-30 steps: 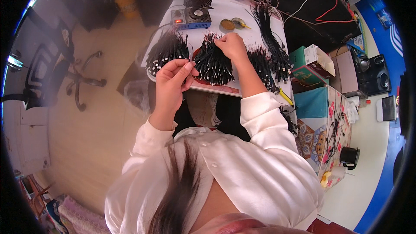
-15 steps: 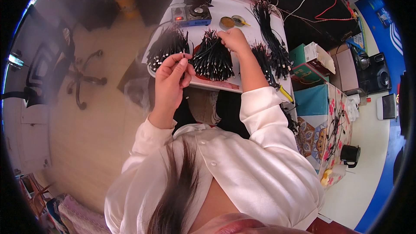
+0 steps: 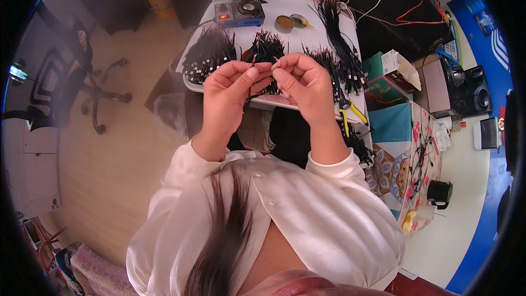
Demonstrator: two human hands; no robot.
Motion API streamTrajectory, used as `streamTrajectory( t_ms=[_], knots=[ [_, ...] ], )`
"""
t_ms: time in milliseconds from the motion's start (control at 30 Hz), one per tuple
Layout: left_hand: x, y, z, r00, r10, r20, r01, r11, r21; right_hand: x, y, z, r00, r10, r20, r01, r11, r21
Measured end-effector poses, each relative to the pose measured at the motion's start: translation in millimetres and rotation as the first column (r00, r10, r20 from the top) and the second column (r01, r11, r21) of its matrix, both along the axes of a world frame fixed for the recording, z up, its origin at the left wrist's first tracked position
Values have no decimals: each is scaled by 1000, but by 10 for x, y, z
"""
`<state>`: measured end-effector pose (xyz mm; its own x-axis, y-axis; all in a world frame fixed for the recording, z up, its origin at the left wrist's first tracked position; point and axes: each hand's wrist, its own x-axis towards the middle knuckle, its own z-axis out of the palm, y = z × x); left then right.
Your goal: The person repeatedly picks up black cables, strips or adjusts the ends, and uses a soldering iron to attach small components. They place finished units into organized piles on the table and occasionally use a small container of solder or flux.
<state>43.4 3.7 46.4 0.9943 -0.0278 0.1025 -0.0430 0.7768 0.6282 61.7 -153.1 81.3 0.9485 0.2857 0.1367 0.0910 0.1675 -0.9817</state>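
Hands (image 3: 232,89) pinching thin wire ends (image 3: 253,61) | tips point away from person | axis mostly hidden

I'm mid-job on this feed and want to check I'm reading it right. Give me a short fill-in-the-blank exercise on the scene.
1. Of the bare left hand and bare right hand, the one nearer the dark-headed pliers with bright handles is the ____ hand.
2. Those pliers' handles are coloured ____.
3. On the small metal box with a blue front, the small light glows ____.
4. Compared with the pliers, the box sits to the person's ____.

Missing words: right; yellow; red; left.
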Motion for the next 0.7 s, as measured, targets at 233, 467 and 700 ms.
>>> streamTrajectory(
  t_ms=[233,467,700],
  knots=[
    [-147,-129,80,998,-57,-25,60,991,121,-255,29,-165,977,-174,122,173,985,19],
    [-192,-130,106,986,-161,-46,167,961,222,-275,-134,-298,994,-102,-44,109,970,217],
    [-221,-155,124,929,-363,-74,366,930,30,-190,-269,-249,958,180,-224,-64,893,446]
  ],
)
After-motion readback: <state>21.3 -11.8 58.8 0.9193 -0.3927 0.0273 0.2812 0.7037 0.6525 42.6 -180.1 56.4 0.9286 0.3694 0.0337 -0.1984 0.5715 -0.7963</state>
